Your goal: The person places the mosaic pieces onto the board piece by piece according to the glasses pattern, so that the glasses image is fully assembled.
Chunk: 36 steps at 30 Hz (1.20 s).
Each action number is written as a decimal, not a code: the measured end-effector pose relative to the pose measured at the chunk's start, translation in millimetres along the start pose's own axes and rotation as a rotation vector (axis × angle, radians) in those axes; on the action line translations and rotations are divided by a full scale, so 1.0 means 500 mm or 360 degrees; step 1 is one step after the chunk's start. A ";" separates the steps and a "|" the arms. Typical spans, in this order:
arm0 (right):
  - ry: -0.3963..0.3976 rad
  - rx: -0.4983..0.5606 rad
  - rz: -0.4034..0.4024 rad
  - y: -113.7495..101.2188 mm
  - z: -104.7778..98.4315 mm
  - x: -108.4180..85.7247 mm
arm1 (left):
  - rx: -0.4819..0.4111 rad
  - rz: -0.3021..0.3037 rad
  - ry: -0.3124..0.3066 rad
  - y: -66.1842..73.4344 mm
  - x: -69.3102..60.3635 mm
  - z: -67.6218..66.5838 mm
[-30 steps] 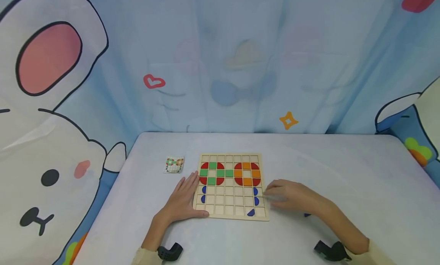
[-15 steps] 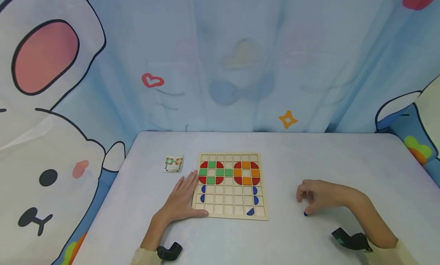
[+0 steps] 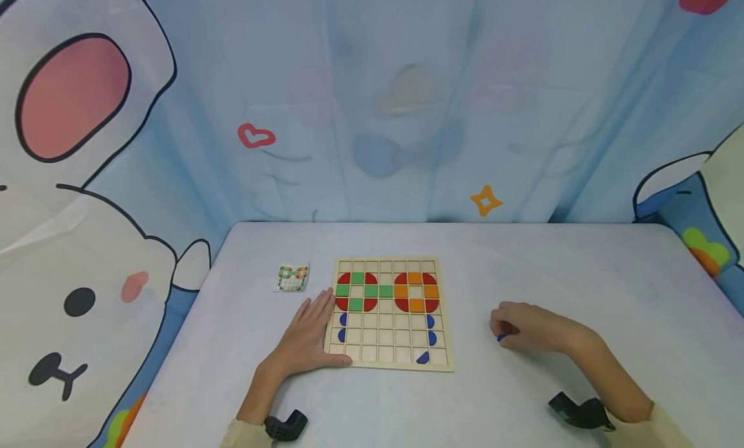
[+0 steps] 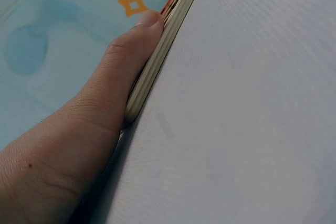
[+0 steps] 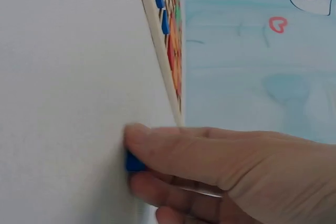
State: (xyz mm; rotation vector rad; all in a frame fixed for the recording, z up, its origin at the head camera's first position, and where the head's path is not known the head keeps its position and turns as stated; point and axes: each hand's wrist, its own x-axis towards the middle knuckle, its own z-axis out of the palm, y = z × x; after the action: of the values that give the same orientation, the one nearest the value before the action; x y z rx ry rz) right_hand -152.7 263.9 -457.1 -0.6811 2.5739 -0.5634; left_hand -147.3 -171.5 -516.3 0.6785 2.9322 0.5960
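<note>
A square wooden grid board (image 3: 386,368) lies on the table with red, green, orange and blue pieces in its cells. Resting along its lower left edge is my left hand (image 3: 310,335), fingers straight and thumb over the front rim. In the left wrist view that thumb (image 4: 113,82) lies against the board's edge (image 4: 157,59). Right of the board, my right hand (image 3: 531,326) pinches a small blue piece (image 5: 135,162) between thumb and fingers, just above the tabletop. The fingers cover most of the piece, so its full shape is hidden.
A small pattern card (image 3: 292,277) lies left of the board's upper corner. The white table (image 3: 581,267) reaches back to a blue printed curtain (image 3: 407,112). A dark wrist device (image 3: 578,410) sits on the right forearm, another (image 3: 287,426) on the left.
My right hand went from beside the board out to the right, picked up the blue piece there, and has moved slightly back left with it. My left hand has stayed in place.
</note>
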 end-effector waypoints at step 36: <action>0.0308 0.0159 -0.0800 -0.284 0.053 0.219 | 0.0001 -0.0018 -0.0047 -0.003 0.002 -0.001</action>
State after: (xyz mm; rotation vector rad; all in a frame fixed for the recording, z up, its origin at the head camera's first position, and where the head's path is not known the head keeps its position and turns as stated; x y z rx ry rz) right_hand -174.6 84.5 -442.8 -1.3072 2.5202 -0.9469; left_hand -148.8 -172.4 -516.5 0.6646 2.9069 0.5792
